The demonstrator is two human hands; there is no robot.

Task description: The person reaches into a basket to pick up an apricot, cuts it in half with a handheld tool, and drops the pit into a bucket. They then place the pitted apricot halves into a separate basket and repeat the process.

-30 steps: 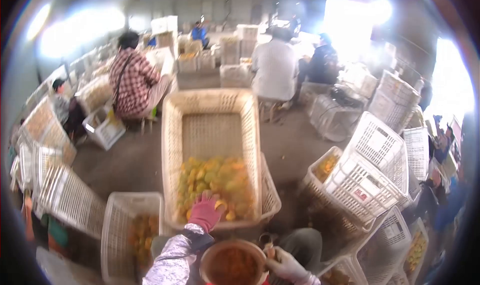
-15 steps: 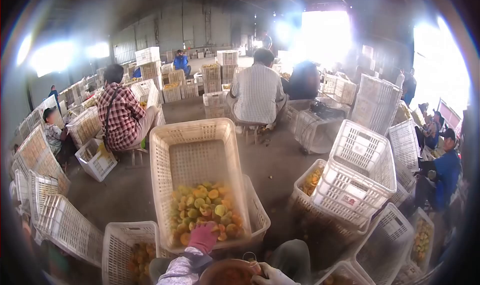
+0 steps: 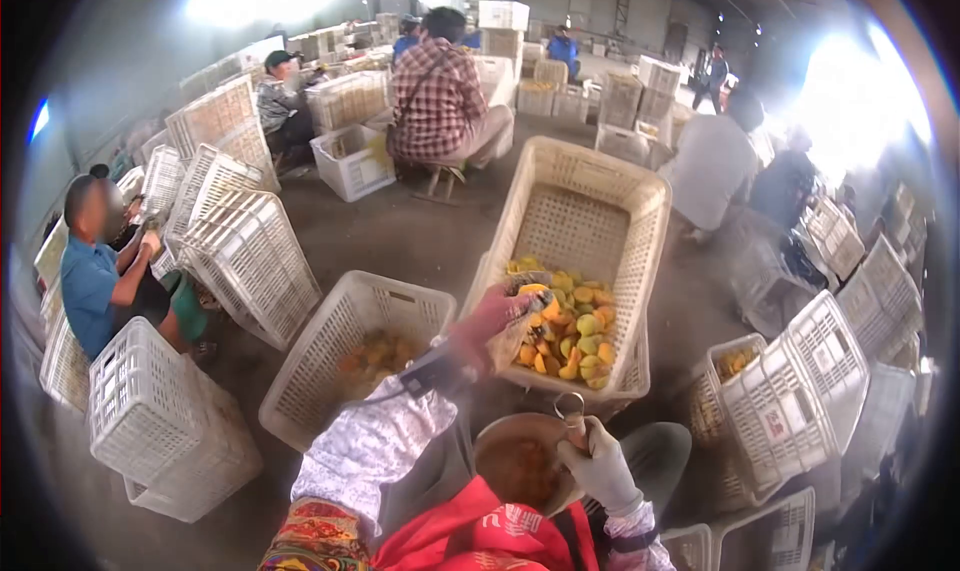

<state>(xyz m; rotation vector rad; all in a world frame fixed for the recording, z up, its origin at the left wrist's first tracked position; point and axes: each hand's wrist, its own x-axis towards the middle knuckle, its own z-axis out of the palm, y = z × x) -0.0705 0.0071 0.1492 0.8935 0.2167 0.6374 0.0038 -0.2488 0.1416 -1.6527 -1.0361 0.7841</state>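
My left hand (image 3: pixel 492 321), in a pink glove and smeared by motion, is over the near left side of a tilted cream crate (image 3: pixel 648 241). Orange fruit (image 3: pixel 538 297) shows at its fingertips. Yellow, orange and greenish fruit pieces (image 3: pixel 588 326) lie in that crate's lower end. My right hand (image 3: pixel 607 468), in a whitish glove, is closed round the handle of a tool (image 3: pixel 575 428) with a metal loop at its top. Beside that hand, between my legs, a round bowl (image 3: pixel 490 436) holds orange-brown contents too blurred to make out.
A white crate (image 3: pixel 345 301) with orange fruit stands left of the bowl. Stacked crates (image 3: pixel 150 401) are at far left, and more crates (image 3: pixel 790 411) at right. A person in blue (image 3: pixel 95 281) sits at left; a person in a checked shirt (image 3: pixel 440 101) sits ahead.
The view has swung left, so the cream crate now appears further right. My left hand has lifted from the fruit heap to the crate's left side. My right hand and its tool show more fully.
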